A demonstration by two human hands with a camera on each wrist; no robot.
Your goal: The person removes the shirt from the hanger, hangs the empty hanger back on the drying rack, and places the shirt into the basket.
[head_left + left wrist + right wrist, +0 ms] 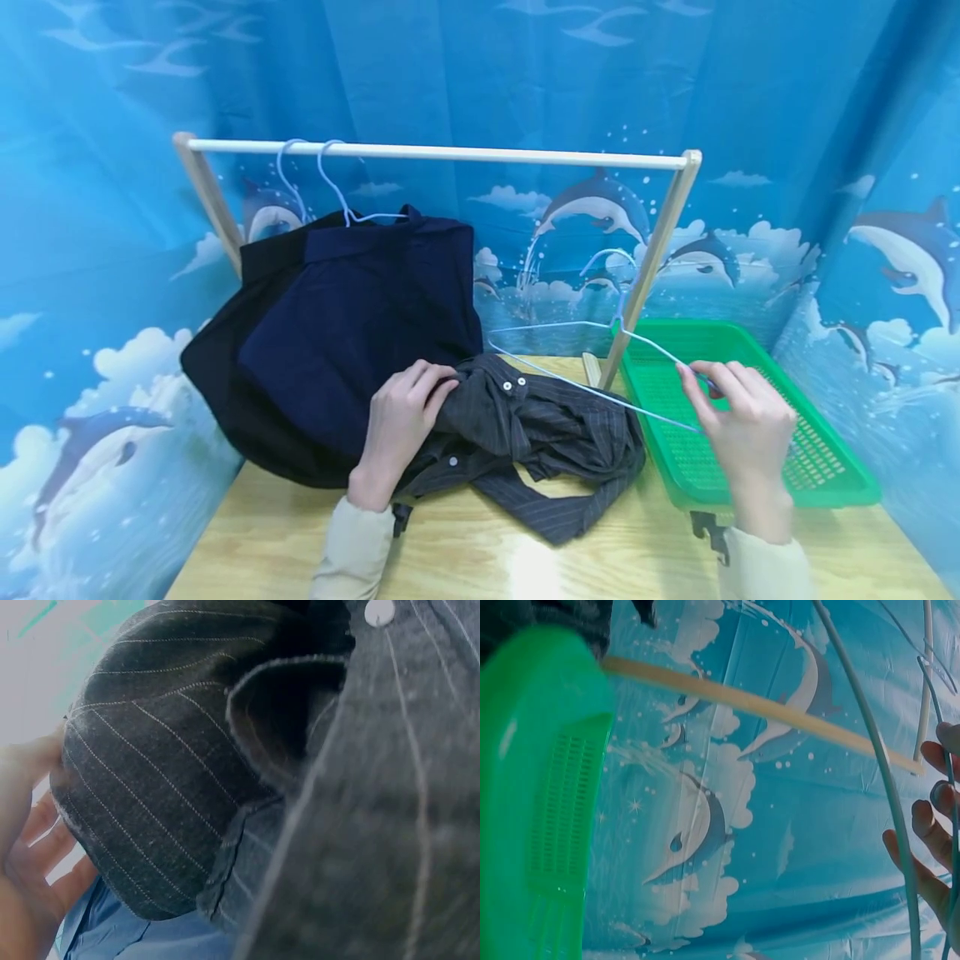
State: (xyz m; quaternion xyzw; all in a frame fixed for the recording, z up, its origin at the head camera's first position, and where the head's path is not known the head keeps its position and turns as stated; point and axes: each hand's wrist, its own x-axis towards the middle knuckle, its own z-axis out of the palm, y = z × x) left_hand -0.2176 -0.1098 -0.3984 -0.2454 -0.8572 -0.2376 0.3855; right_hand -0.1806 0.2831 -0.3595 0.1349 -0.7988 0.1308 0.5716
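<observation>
- L hand [401, 421]: thumb + fingers pinching dk striped shirt [540, 425], left of basket [832, 493]
- R hand [746, 417]: over basket, pinching hanger [617, 322] wire
- Hanger: hook up, partly left of basket

A charcoal shirt [547, 421] with thin pale pinstripes and white buttons lies crumpled on the bench [465, 550], one edge pinched at its left, while a bare pale-blue wire hanger [618, 320] is held tilted, hook upward, spanning from the shirt towards a green basket [832, 503]
</observation>
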